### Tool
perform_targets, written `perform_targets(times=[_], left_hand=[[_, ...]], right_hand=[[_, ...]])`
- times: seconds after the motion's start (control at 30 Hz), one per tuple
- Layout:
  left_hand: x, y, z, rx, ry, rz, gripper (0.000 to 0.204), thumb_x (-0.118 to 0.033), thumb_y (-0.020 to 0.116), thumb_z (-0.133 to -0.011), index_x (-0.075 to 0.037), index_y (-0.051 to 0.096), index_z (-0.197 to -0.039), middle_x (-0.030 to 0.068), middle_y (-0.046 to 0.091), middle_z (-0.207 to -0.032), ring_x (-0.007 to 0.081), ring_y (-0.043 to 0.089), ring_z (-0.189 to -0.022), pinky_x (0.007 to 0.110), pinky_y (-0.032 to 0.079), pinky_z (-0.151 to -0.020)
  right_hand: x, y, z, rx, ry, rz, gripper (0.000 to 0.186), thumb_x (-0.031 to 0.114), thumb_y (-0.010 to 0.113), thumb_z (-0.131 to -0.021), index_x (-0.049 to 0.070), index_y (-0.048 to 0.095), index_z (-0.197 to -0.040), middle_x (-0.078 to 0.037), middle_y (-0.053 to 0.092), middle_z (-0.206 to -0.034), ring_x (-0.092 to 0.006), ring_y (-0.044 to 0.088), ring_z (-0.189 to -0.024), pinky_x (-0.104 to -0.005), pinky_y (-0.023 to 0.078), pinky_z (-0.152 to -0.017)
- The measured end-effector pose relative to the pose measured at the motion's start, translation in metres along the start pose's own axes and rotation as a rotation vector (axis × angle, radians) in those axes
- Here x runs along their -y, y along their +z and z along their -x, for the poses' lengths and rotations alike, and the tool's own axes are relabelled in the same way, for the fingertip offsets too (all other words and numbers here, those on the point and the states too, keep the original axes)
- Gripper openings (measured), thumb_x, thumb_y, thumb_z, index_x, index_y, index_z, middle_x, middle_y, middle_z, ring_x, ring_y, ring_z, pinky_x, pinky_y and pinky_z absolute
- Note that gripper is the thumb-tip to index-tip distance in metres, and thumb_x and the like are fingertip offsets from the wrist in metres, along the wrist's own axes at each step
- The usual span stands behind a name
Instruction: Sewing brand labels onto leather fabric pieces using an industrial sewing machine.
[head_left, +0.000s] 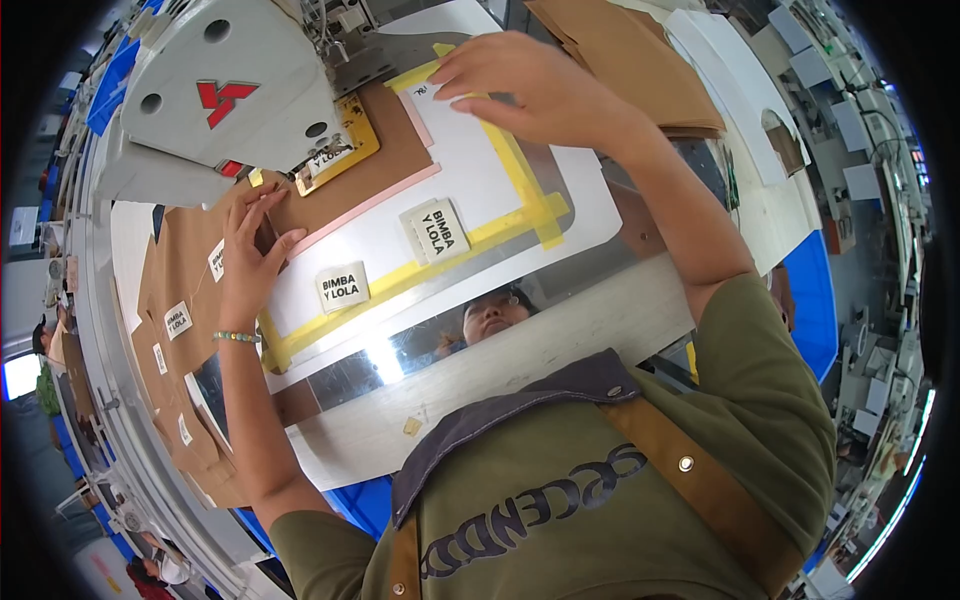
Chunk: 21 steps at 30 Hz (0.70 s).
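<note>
A brown panel [352, 197] lies on a white board edged with yellow tape [400, 272], under the sewing machine head [225, 85]. My left hand [258, 235] rests at the panel's near left edge, thumb and fingers apart. Over the board's far right corner is my right hand [520, 85], its fingers stretched out and thumb apart, with nothing visible in it. Pink strips [370, 208] line the panel's edges. Beneath the machine head, a yellow frame [372, 132] surrounds a white label. A small stack of white labels [437, 232] and another label stack [343, 288] lie on the board.
Brown pieces with white labels [150, 345] overlap on the left. More brown sheets [630, 70] are piled at the far right, beside white card pieces [735, 95]. A shiny metal plate [410, 362] runs along the near side. A blue bin [808, 300] stands at right.
</note>
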<state>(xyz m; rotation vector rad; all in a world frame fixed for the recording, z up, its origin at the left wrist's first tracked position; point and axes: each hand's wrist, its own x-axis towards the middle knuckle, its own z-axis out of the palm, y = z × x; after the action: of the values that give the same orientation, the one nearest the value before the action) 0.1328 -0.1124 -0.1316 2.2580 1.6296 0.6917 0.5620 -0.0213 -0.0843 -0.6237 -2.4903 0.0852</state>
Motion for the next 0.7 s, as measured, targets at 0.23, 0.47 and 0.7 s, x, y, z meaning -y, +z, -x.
perform_targets(times=[0.23, 0.47, 0.7], left_hand=[[-0.01, 0.009, -0.004, -0.042, -0.064, 0.085, 0.032, 0.002, 0.076, -0.093, 0.001, 0.076, -0.125, 0.0113, 0.069, -0.13, 0.0273, 0.07, -0.119, 0.037, 0.055, -0.103], [-0.033, 0.025, -0.015, -0.095, 0.263, -0.058, 0.019, 0.003, 0.074, -0.092, -0.001, 0.079, -0.11, 0.0092, 0.072, -0.106, 0.0297, 0.071, -0.091, 0.039, 0.058, -0.08], [-0.032, 0.017, -0.003, -0.074, 0.362, -0.273, 0.025, 0.008, 0.07, -0.09, -0.002, 0.078, -0.111, 0.0096, 0.07, -0.106, 0.0306, 0.071, -0.09, 0.041, 0.058, -0.078]], right_hand=[[0.043, -0.095, 0.002, -0.074, 0.101, 0.042, 0.02, 0.012, 0.072, -0.099, 0.001, 0.078, -0.115, -0.016, 0.079, -0.119, -0.035, 0.072, -0.114, -0.0431, 0.056, -0.101], [-0.004, -0.108, 0.092, 0.162, 0.4, 0.353, 0.028, 0.022, 0.074, -0.099, 0.007, 0.079, -0.123, -0.012, 0.078, -0.127, -0.0348, 0.071, -0.117, -0.0452, 0.056, -0.101], [0.005, -0.1, 0.115, 0.232, 0.509, 0.445, 0.031, 0.024, 0.078, -0.092, 0.009, 0.079, -0.119, -0.01, 0.077, -0.121, -0.0347, 0.069, -0.115, -0.0462, 0.056, -0.098]])
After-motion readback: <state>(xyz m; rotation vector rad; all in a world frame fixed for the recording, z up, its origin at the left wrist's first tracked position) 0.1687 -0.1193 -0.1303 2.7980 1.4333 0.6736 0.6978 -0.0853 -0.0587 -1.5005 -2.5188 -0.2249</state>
